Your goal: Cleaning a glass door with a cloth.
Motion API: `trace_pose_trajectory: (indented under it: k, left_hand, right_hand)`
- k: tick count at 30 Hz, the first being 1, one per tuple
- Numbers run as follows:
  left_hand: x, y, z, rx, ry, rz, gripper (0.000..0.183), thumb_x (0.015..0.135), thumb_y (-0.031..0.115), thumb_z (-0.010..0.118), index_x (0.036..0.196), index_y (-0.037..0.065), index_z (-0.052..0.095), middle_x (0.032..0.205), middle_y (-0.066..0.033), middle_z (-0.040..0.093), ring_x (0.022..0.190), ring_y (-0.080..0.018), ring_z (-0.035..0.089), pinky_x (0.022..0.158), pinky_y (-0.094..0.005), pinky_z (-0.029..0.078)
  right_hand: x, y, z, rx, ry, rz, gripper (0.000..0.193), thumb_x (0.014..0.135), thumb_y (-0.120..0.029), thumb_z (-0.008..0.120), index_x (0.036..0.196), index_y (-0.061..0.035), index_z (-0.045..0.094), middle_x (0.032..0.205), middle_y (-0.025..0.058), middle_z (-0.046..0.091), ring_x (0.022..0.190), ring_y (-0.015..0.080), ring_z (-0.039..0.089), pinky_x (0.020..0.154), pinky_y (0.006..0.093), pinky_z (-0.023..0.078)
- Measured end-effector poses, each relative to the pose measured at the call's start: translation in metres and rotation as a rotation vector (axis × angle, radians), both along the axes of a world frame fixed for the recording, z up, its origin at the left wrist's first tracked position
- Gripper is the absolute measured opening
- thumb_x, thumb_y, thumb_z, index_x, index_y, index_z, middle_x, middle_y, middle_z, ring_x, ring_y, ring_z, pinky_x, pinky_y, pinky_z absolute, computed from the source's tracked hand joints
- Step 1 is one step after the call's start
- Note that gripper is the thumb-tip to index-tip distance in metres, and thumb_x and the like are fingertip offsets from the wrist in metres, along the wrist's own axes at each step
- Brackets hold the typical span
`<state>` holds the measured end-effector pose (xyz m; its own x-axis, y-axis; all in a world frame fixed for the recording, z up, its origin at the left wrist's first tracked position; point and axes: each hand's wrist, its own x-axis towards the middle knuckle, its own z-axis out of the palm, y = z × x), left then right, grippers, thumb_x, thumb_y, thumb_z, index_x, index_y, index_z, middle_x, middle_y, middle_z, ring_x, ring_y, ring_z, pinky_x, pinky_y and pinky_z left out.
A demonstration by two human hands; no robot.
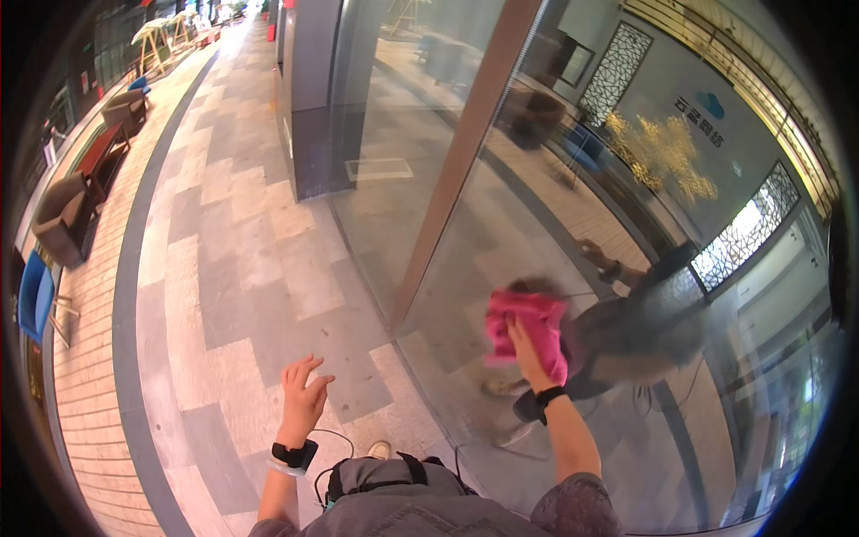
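A bright pink cloth [548, 315] lies bunched against the large glass pane [644, 430] on my right. My right hand [526, 347] presses it to the glass, with a black band round the wrist. The cloth covers part of the fingers. Over the paved floor, my left hand [304, 392] hangs in the air with its fingers apart and nothing in it. A black device is strapped to that wrist. The glass reflects my body, an arm and the pink cloth.
A brown metal frame post [465, 161] divides the glass panes. Beyond it stands a dark grey pillar [313, 134]. Along the far left are brown armchairs [64, 215], a blue chair [38, 295] and a wooden table [100, 161]. A thin cable [335, 433] loops beside my waist.
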<state>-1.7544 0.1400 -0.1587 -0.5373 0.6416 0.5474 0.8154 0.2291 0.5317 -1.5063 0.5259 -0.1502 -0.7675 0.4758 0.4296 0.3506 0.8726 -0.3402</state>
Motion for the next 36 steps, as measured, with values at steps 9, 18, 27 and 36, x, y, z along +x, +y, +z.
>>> trace_pose_trajectory:
  k: [9,18,27,36]
  left_hand:
    - [-0.001,-0.072,-0.022,-0.100,-0.077,0.213,0.024,0.070,-0.005,0.060,0.088,0.010,0.064,0.112,-0.0106,0.058,0.115,-0.0330,0.048,0.095,-0.0462,0.033]
    - [-0.006,-0.063,-0.007,-0.176,-0.004,0.293,0.024,0.070,-0.005,0.059,0.089,0.009,0.064,0.113,-0.0116,0.057,0.116,-0.0332,0.047,0.096,-0.0461,0.032]
    - [-0.029,-0.059,-0.024,-0.274,-0.011,0.285,0.023,0.068,-0.003,0.061,0.087,0.010,0.066,0.109,-0.0101,0.058,0.114,-0.0314,0.049,0.096,-0.0472,0.033]
    - [-0.124,0.019,0.010,-0.373,0.143,0.003,0.030,0.066,0.002,0.065,0.094,0.012,0.065,0.113,-0.0076,0.058,0.118,-0.0282,0.048,0.096,-0.0479,0.033]
  right_hand:
    - [-0.009,0.004,0.024,0.258,-0.366,-0.022,0.018,0.087,-0.013,0.047,0.103,-0.0081,0.053,0.108,0.0100,0.053,0.113,0.0251,0.048,0.095,0.0340,0.039]
    - [-0.162,0.034,0.111,0.629,0.133,-0.288,0.017,0.089,-0.014,0.046,0.102,-0.0075,0.053,0.107,0.0092,0.053,0.111,0.0229,0.049,0.094,0.0327,0.040]
    - [-0.139,0.058,-0.053,-0.084,-0.368,0.165,0.016,0.090,-0.015,0.044,0.100,-0.0069,0.054,0.106,0.0084,0.054,0.109,0.0207,0.049,0.093,0.0314,0.040]
    - [-0.303,0.098,0.099,0.408,0.094,-0.027,0.017,0.091,-0.016,0.043,0.099,-0.0063,0.054,0.105,0.0077,0.054,0.107,0.0185,0.050,0.091,0.0301,0.040]
